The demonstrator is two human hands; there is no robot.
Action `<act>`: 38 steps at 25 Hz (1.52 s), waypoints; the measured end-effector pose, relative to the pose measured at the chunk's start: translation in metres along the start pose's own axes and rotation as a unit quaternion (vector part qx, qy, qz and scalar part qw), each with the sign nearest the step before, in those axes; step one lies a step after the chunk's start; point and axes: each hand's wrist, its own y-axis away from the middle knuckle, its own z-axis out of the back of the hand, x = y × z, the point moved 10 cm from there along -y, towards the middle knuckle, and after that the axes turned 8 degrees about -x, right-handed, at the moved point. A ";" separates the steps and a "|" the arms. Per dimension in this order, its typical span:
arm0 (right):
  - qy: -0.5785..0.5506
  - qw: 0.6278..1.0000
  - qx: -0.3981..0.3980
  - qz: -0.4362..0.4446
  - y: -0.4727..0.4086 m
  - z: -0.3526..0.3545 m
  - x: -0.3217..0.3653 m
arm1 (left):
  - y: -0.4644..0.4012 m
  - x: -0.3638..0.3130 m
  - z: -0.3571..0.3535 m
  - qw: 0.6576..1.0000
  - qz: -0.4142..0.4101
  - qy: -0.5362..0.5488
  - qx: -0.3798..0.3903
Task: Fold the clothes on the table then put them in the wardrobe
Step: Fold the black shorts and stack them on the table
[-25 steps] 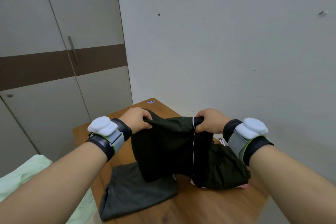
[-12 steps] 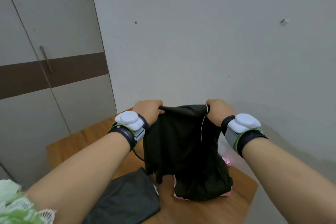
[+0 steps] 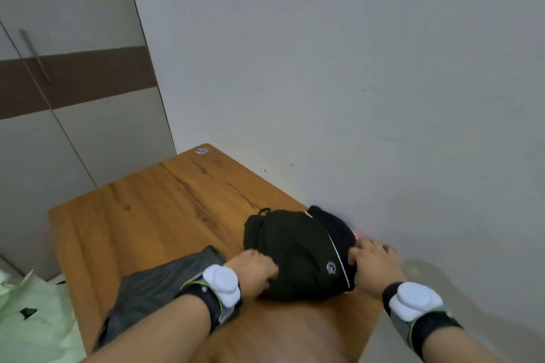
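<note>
Here, a wooden table (image 3: 141, 215) is standing in the corner against a grey wall (image 3: 339, 82), with the wardrobe (image 3: 67, 103) rising at the left, its doors closed and a thin handle (image 3: 34, 54) showing on one of them. A small sticker (image 3: 202, 151) is sitting at the table's far corner. A grey garment (image 3: 153, 286) is lying flat on the near left part of the table, partly covered by the left forearm. Pale green cloth (image 3: 32, 321) is showing at the lower left edge, cut off by the frame.

The black shorts (image 3: 298, 253) are lying bunched on the table's right side, close to the wall, with a white stripe and a small logo facing up. The left hand (image 3: 253, 270) is gripping their near left edge, fingers curled into the cloth. The right hand (image 3: 373, 264) is holding their right edge, fingers bent over the fabric beside the stripe. Both wrists are wearing dark bands carrying white units.

A bit of pink (image 3: 358, 235) is peeking out beside the shorts near the wall; what it belongs to is hard to make out. The fingertips of both hands are blurring with motion, and the shorts' underside is hidden.
</note>
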 end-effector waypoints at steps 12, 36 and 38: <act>-0.405 0.875 0.041 -0.263 -0.021 -0.111 -0.010 | 0.006 0.002 -0.122 0.962 0.199 0.146 0.119; -0.323 0.922 0.035 -0.209 -0.162 -0.128 0.073 | -0.008 0.122 -0.119 0.947 0.312 0.076 0.024; -0.288 0.931 0.006 -0.224 -0.148 -0.121 0.072 | 0.011 0.104 -0.103 0.953 0.287 0.079 -0.051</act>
